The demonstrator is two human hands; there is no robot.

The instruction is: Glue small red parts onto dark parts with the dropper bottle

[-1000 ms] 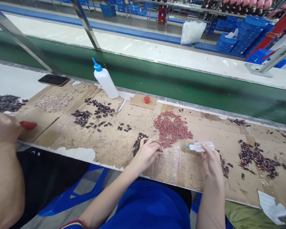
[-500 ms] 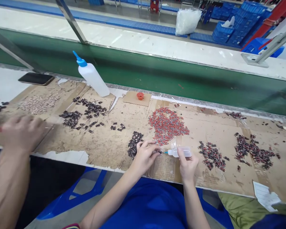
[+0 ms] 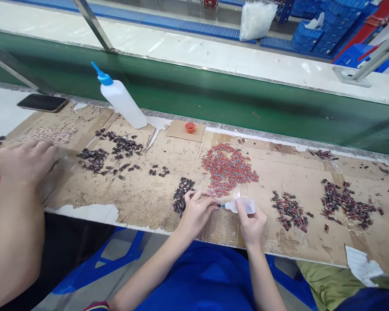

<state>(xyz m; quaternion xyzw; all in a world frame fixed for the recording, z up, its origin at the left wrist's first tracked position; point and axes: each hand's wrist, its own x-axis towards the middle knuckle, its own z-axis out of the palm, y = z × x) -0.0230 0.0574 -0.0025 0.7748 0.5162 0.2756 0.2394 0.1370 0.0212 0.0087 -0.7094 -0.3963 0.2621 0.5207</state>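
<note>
My right hand (image 3: 254, 224) grips a small clear squeeze bottle (image 3: 246, 206), its narrow teal tip pointing left. That tip meets a tiny dark part (image 3: 219, 205) pinched in the fingertips of my left hand (image 3: 197, 211); the part is too small to make out well. Left of my left hand lies a heap of black parts (image 3: 182, 194), close to the fingers. Just beyond both hands spreads a large pile of small red-and-silver parts (image 3: 228, 168). To the right of my right hand sits a pile of joined black-and-red pieces (image 3: 290, 211).
A big white bottle with a blue nozzle (image 3: 123, 103) stands at the back left. A red cap (image 3: 189, 127) rests on a cardboard scrap. Further right is another black-and-red pile (image 3: 346, 203). A co-worker's hand (image 3: 27, 162) works at far left. A phone (image 3: 43, 103) lies behind it.
The squeeze bottle has moved slightly left, bringing its tip up to the part in my left fingers. The co-worker's hand at far left has shifted. The view has tilted a little.
</note>
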